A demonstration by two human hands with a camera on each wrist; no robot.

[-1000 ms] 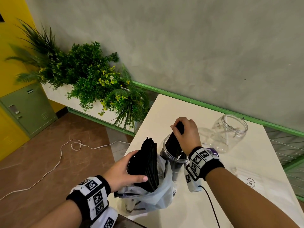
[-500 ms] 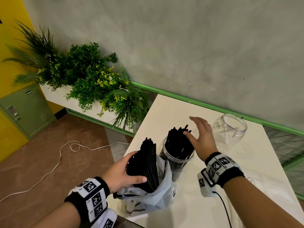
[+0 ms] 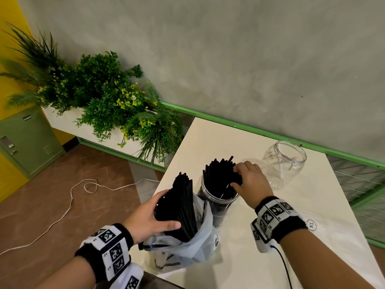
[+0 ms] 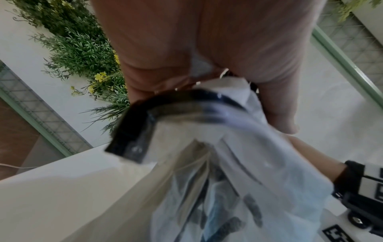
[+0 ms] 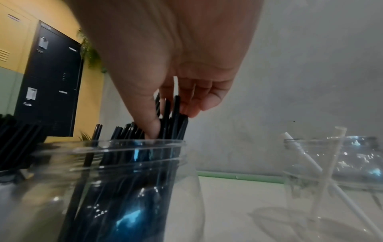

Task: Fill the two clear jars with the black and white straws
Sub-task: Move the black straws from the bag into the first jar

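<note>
Left hand (image 3: 152,217) grip clamped on black straw bundle (image 3: 181,209) standing in plastic bag (image 3: 187,253) at near surface (image 3: 239,268) edge. Beyond, right hand (image 3: 250,182) fingers curled round black straws (image 3: 218,176) in near jar (image 3: 218,203); best tamp them level, jar steady. Far jar (image 3: 285,161) holds few white straws (image 5: 298,153).

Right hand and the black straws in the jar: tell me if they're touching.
Touching. In the right wrist view, the right hand has its thumb and fingers among the black straws standing in the clear jar.
</note>
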